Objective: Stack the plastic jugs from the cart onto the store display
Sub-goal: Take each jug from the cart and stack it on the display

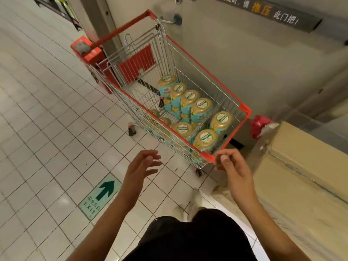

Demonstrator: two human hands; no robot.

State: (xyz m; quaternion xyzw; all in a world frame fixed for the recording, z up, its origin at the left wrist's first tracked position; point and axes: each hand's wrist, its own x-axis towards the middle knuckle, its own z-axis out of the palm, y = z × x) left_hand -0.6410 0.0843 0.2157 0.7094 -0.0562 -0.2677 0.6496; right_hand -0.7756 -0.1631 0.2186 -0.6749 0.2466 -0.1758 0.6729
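Store aisle | our left hand spreads its fingers wide, our right hand curls its fingers loosely, both holding nothing | plastic jugs stand in the cart just beyond our fingertips | we judge the stacking unfinished, many jugs left.

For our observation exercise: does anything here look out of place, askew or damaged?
Nothing looks spilled or broken; the jugs sit intact in the cart. The one oddity: crumpled red plastic lying between the cart and the beige box, like stray litter.
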